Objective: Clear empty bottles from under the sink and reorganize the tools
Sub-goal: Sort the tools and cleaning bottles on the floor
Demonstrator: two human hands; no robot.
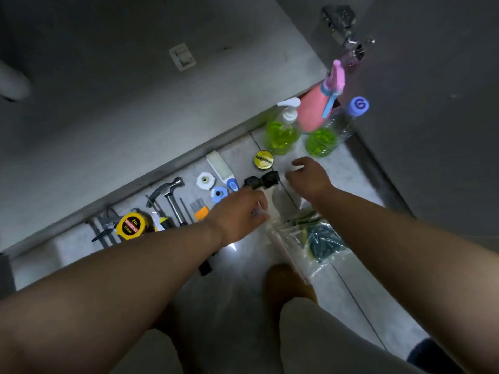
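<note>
Black caps (261,180) between the hands, left hand (239,211) grip unclear (blurred), right hand (307,176) loosely curled, empty

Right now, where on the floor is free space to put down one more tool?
Bare floor lies left of the pliers, and right of the right hand, in front of the clear bottle. From hammer to round tin it is crowded.

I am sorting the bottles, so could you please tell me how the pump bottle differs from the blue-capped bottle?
The pump bottle has a white pump head; the blue-capped bottle a blue cap. Green liquid fills most of the pump bottle but only the lower part of the blue-capped bottle. Both are clear.
</note>
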